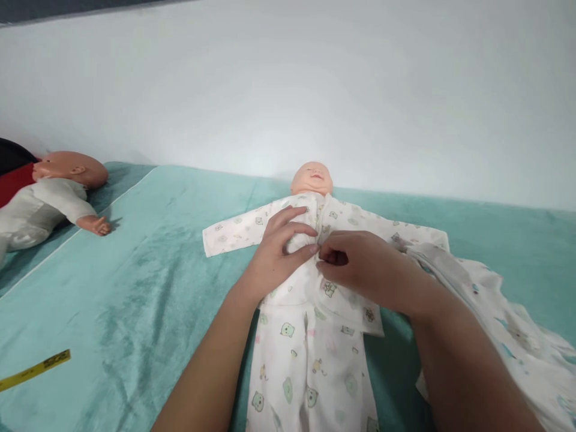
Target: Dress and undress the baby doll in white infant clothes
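A baby doll (312, 178) lies on its back, dressed in a white long-sleeved baby shirt (297, 294) and matching trousers (288, 366) printed with green bears. My left hand (288, 243) rests on the shirt's chest, its fingers spread and the thumb pointing at the front opening. Bent fingers of my right hand (348, 258) pinch the shirt at that front edge, close to the left thumb. Whatever fastener lies between the fingertips is hidden. Both sleeves stretch out to the sides, and the doll's hands do not show.
The teal cloth (148, 288) covers the surface up to a white wall (288, 84). A second doll (49, 198) in white lies at the left beside something red and black. White printed clothing (508, 324) is heaped at the right. A yellow strip (36, 369) lies front left.
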A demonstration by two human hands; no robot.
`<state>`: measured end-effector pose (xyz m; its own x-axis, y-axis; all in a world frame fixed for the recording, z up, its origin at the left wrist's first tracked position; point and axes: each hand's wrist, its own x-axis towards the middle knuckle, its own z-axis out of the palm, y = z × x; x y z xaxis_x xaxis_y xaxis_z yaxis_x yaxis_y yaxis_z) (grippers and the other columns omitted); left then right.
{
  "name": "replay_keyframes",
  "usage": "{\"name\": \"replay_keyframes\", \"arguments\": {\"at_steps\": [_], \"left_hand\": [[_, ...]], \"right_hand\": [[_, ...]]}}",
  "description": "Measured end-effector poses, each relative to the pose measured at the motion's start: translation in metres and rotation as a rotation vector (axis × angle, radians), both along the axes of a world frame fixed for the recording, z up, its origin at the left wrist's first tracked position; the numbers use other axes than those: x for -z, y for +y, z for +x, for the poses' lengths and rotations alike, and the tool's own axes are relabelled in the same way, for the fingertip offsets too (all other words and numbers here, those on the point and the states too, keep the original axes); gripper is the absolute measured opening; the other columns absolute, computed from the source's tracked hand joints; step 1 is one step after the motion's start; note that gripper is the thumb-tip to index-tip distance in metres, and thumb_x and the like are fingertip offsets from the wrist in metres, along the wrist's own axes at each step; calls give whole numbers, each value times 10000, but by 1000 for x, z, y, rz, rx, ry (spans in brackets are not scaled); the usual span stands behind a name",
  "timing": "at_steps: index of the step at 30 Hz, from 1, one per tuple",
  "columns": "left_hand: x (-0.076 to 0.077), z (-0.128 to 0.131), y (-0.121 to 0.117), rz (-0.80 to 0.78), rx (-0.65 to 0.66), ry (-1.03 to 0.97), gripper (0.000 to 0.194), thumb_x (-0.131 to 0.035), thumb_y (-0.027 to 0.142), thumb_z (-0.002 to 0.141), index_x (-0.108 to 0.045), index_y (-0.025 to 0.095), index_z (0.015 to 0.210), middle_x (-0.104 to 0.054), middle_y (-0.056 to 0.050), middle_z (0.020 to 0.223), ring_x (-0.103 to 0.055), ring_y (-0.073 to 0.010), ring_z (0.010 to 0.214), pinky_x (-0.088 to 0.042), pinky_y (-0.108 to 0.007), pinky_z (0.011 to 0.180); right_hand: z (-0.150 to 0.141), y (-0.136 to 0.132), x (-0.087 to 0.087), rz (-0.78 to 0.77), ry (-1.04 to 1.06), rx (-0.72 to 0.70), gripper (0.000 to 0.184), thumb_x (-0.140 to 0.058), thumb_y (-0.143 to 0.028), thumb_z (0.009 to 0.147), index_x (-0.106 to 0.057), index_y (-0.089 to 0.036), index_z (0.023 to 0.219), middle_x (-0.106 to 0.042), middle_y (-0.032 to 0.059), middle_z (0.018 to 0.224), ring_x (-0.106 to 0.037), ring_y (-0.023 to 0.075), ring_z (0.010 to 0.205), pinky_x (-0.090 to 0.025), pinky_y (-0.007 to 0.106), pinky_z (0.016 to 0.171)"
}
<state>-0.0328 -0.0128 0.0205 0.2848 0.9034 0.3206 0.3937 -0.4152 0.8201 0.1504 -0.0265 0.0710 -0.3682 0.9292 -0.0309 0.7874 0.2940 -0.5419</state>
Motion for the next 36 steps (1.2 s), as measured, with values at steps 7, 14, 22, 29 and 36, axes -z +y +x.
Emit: {"name": "replay_keyframes", "arguments": {"at_steps": [7,14,22,29,36], "left_hand": [[2,0,1,5,7,-55,85,-647,293,868,-671,266,945,-480,-18,1468,-328,-232,1443,-312,-456,1185],[2,-2,4,-18,19,-126,60,-650,230,846,-698,251,817,-532,-4,1426,-345,-233,1436,-307,-468,1192],[2,-1,4,-41,-9,-146,98,-642,195,835,-710,256,800,-551,7,1417,-350,-239,1436,-308,-497,1193],[1,-2,5,-49,-26,-166,106,-642,221,842,-721,258,781,-581,10,1386,-389,-245,1412,-322,-512,1180],[-3,-2,5,-65,-36,-157,131,-624,209,855,-719,254,777,-587,13,1381,-397,-246,1408,-307,-518,1189]], "right_hand": [[13,10,1,-148,249,-105,139,-521,-269,786,-531,-211,660,-477,-37,624,-409,108,566,-314,238,507],[11,14,5,-164,339,-41,161,-546,-315,799,-654,-218,728,-542,-25,632,-466,118,582,-338,235,518],[2,15,9,-70,239,83,143,-571,-306,761,-630,-223,661,-569,-24,604,-464,122,543,-304,250,487],[-6,14,13,2,221,165,108,-576,-291,762,-635,-230,694,-589,-24,613,-470,126,541,-302,263,492],[-10,13,13,22,278,199,102,-566,-263,761,-644,-216,715,-616,-10,634,-497,131,565,-329,262,514]]}}
